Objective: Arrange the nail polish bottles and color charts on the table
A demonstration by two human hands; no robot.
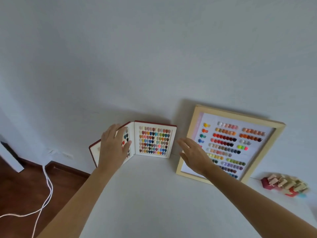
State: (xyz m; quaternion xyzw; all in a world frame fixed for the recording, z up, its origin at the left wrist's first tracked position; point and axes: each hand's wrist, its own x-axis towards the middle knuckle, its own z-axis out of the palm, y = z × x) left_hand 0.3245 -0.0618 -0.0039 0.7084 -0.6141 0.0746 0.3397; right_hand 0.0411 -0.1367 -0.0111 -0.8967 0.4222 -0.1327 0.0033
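Observation:
A red-covered folding colour chart [154,140] stands upright and unfolded at the back of the white table [151,194], against the wall. My left hand [113,148] lies flat with spread fingers on its left panels, covering part of them. A larger wood-framed colour chart [229,143] leans on the wall to the right. My right hand [193,155] hovers open in front of the frame's left edge, between the two charts, holding nothing. A cluster of nail polish bottles [286,185] with pale caps sits at the far right of the table.
A white wall [154,57] rises directly behind the table. To the left the table ends, with brown wooden floor [25,191] below and a white cable [46,189] trailing across it.

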